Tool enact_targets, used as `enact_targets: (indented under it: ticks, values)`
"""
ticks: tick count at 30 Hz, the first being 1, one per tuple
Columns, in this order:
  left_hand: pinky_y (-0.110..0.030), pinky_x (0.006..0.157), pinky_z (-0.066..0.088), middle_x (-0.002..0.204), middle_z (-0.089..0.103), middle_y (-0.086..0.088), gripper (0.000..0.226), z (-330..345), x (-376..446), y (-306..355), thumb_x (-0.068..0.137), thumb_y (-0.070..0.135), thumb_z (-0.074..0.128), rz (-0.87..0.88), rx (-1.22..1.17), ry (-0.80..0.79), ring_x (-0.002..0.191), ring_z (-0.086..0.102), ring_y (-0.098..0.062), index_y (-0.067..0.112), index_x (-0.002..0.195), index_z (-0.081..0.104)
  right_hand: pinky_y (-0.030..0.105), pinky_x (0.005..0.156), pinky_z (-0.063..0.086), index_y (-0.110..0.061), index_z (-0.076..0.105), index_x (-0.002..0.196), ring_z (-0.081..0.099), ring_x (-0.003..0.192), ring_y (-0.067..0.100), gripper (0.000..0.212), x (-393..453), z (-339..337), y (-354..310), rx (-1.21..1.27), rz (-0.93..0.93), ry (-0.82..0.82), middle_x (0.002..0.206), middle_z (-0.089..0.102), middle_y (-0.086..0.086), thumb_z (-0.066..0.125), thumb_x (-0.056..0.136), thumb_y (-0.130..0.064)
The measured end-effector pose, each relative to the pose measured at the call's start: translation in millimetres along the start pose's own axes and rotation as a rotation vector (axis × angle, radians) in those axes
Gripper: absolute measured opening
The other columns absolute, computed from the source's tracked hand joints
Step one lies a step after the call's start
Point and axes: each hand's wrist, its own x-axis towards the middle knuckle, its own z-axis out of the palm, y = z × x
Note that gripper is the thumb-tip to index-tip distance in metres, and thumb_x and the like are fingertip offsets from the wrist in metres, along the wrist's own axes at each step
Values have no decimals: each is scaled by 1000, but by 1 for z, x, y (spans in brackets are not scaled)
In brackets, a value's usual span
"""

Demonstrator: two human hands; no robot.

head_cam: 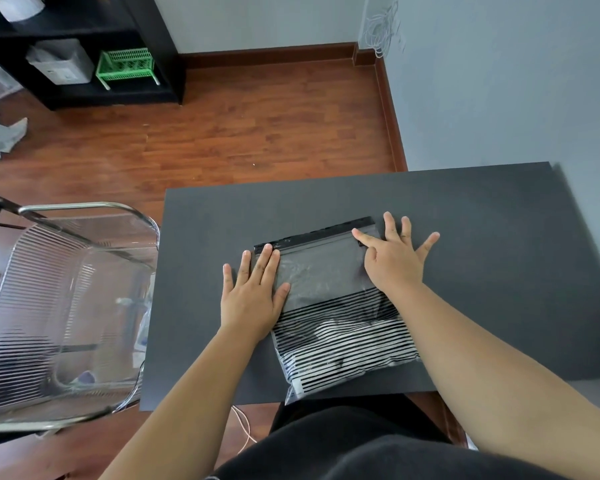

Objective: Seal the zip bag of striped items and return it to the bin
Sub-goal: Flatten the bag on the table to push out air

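Observation:
A clear zip bag with a black zipper strip along its far edge lies flat on the dark table. Black-and-white striped items fill its near half, and its near corner overhangs the table's front edge. My left hand lies flat with fingers spread on the bag's left side, fingertips at the zipper's left end. My right hand presses flat on the bag's right side, its index finger on the bag just under the zipper's right end. The clear plastic bin stands left of the table.
The clear bin has ribbed walls and holds a few small items at its bottom. A black shelf unit with a green basket stands far left across the wooden floor. A grey wall runs along the right. A thin cable lies under the table.

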Motion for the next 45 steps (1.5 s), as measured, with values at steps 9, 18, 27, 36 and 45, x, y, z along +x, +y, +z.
enact_targets:
  ticks: [9,18,27,36,45]
  values:
    - [-48,115,-14,161,-19,14,67,2,-2,2,96,62,0,-15,-27,1,150,-13,-24,30,154,-14,67,97,-27,-61,44,132,6,151,28,56,1,4,12,135,107,-2,163,20,-5,25,93,-25]
    - [-48,113,-20,160,-25,13,69,2,-4,3,94,65,-5,-41,-34,-18,149,-19,-21,30,151,-20,70,107,-13,-52,47,136,4,151,27,57,-1,11,13,257,131,27,163,20,-5,28,93,-20]
    - [-50,111,-20,158,-27,11,65,-6,0,21,98,53,4,-85,-153,1,147,-21,-22,25,153,-16,58,111,-17,-21,22,154,-4,151,27,59,-11,-3,-8,281,26,6,166,5,-4,26,96,-23]
    - [-50,113,-23,154,-37,13,61,15,-5,66,99,52,1,-11,-209,-24,146,-29,-19,29,151,-21,44,116,-12,-35,-5,154,-14,149,18,65,-43,26,-9,55,-340,-107,160,-21,-9,12,95,-58]
    - [-59,116,-10,165,-15,7,69,6,-15,11,98,56,14,-253,-327,-11,150,-17,-20,32,147,-29,47,120,-5,-27,12,156,-5,151,21,57,-24,0,49,264,-40,-102,166,-3,0,29,103,-39]
